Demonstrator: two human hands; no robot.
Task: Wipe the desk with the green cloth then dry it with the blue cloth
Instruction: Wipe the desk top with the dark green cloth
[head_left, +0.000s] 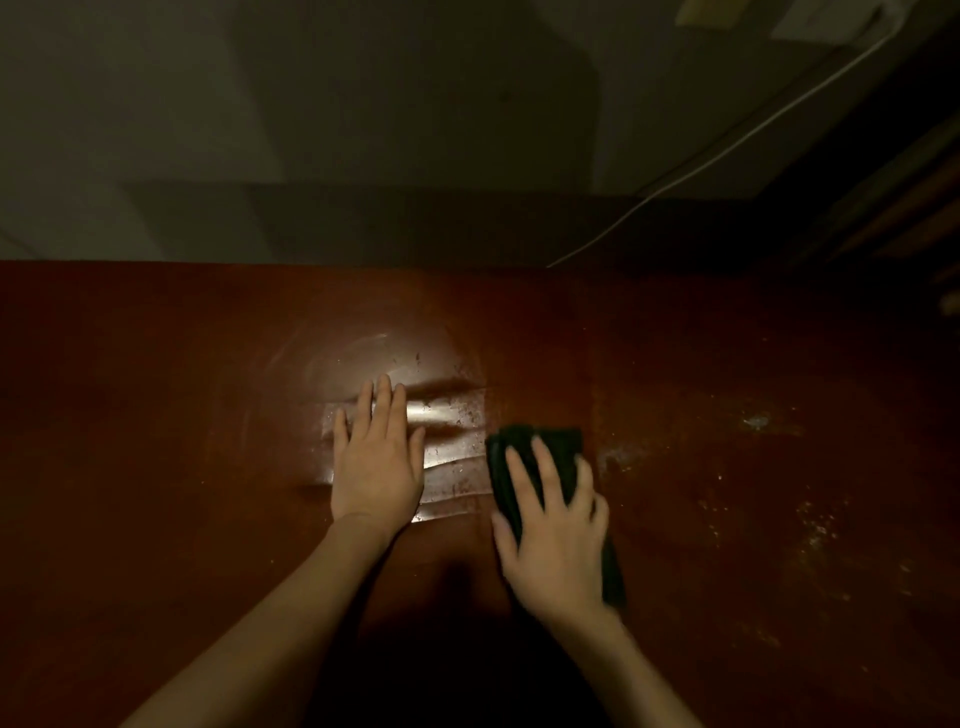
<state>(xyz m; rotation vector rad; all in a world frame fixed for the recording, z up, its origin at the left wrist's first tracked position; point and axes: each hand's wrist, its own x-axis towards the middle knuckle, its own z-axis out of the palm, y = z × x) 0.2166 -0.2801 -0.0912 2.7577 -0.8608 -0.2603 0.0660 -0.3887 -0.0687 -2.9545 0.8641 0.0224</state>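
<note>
- Right hand (556, 530): laid on top of green cloth (540, 457), fingers spread and nearly straight, pressing it flat to the desk (156, 415). No curl around the fabric visible; thumb off the cloth's left edge, on or just above the wood.
- Outline of right hand slightly blurred.
- Green cloth: dark, bunched into a rough oblong, lying on the desk right of centre. Far end shows beyond the fingertips; near end trails out past the wrist on the right side.
- Left hand (376, 462): flat on the desk, palm down, fingers straight and held close together, thumb out to the right. Holding nothing.
- Left hand just beside the cloth, apart from it, a strip of wet wood between.
- Wet patch (447, 415): glossy, reflective streaks on the desk between and beyond the two hands, with curved smear marks arcing away past the left fingertips. Bright glare just right of the left hand.
- Pale specks and residue (758, 421) scattered over the desk surface right of the cloth, well apart from both hands.
- Desk: reddish-brown wood, filling the lower half of the view; far edge runs straight across.
- Beyond far edge: grey wall (156, 104) in dim light, blocky shadows on it.
- White cable (727, 140) running diagonally down from upper right to the desk's far edge.
- Dark furniture (914, 208) at far right, detail too dim to make out.
- Blue cloth: not located in this view.
</note>
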